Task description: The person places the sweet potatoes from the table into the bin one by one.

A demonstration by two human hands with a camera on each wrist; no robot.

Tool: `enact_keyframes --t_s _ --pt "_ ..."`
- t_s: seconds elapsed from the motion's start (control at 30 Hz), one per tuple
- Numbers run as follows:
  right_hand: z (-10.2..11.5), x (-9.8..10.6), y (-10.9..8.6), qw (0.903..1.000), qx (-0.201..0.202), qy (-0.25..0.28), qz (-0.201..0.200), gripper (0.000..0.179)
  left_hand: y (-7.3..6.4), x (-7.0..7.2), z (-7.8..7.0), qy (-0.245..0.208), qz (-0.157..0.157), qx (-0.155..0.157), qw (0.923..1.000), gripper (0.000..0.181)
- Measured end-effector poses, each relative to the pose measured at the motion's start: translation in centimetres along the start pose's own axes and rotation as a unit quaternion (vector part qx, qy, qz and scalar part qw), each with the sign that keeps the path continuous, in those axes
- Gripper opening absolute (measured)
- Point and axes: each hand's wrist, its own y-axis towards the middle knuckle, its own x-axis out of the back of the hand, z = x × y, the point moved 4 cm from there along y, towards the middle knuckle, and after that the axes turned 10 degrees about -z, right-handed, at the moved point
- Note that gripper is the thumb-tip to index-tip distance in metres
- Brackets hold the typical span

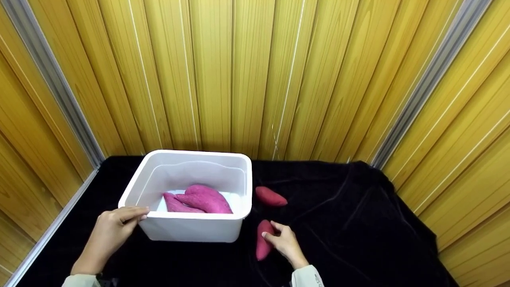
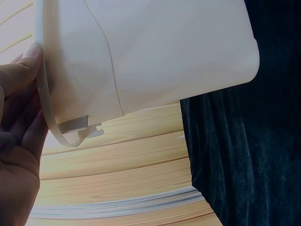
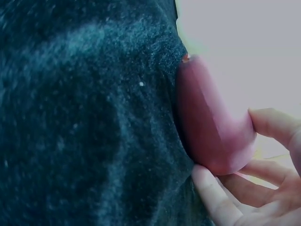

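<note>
My left hand (image 1: 115, 227) grips the near left corner of the rim of a white plastic bin (image 1: 191, 228); in the left wrist view its fingertips lie against the rim (image 2: 43, 89). Inside the bin, purple-pink sweet potatoes (image 1: 211, 199) lie overlapping on the bottom. To the right of the bin, my right hand (image 1: 283, 241) pinches a reddish sweet potato (image 1: 263, 239) between thumb and fingers. That sweet potato (image 3: 211, 117) is close against the dark cloth in the right wrist view. Another reddish sweet potato (image 1: 271, 197) lies farther back, beside the bin's right wall.
Black velvety cloth (image 1: 342, 239) covers the table under everything. Yellow wood-patterned panels (image 1: 251, 79) stand behind and on both sides, with grey metal strips (image 1: 430, 79) at the corners.
</note>
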Motion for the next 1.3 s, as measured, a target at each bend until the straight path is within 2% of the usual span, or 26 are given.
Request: enact_keyframes --t_s 0.13,0.43,0.77,1.03,1.3 --pt "-0.1 -0.1 -0.1 0.9999 -0.008 0.010 -0.005 0.059 -0.1 0.1 0.0 -0.001 -0.004 -0.002 1.0000 0.032" --pt "-0.5 -0.4 -0.4 0.9951 -0.059 0.079 0.005 0.064 -0.2 0.1 0.0 0.002 -0.005 0.003 1.0000 0.032" --pt "0.3 0.3 -0.2 0.9877 -0.090 0.126 0.023 0.067 -0.1 0.2 -0.1 0.002 -0.010 0.003 0.9999 0.032" --pt "0.9 1.0 0.2 0.9868 -0.095 0.129 0.023 0.068 -0.1 0.1 -0.1 -0.008 -0.011 0.009 0.9999 0.032" --pt "1.6 1.4 0.5 0.9854 -0.098 0.137 0.028 0.068 -0.1 0.1 0.0 0.007 -0.001 0.010 0.9999 0.031"
